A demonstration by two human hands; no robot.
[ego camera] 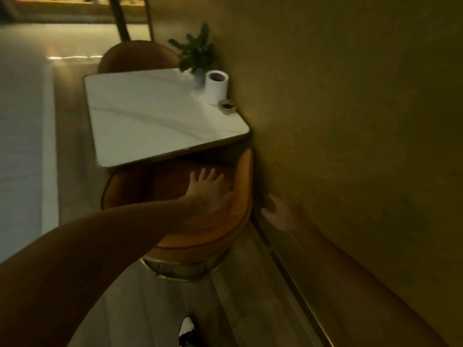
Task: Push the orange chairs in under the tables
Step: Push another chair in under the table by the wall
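- White marble-look square table (155,116) stands against the wall.
- Near orange rounded upholstered chair (200,236) sits partly under its edge; a second orange chair (135,56) at the far side.
- Left hand (209,190), fingers spread, lies flat inside the near chair's backrest.
- Right hand (280,214) hangs open beside it, holding nothing.
- Small vase (199,75) holds a green plant (196,50), beside a white paper roll (216,85).

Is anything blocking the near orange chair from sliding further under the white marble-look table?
Nothing visible does. The orange upholstered chair already has its seat partly beneath the white marble-look table. The left hand rests open on its backrest. The wall runs close beside it. Under the table is dark.
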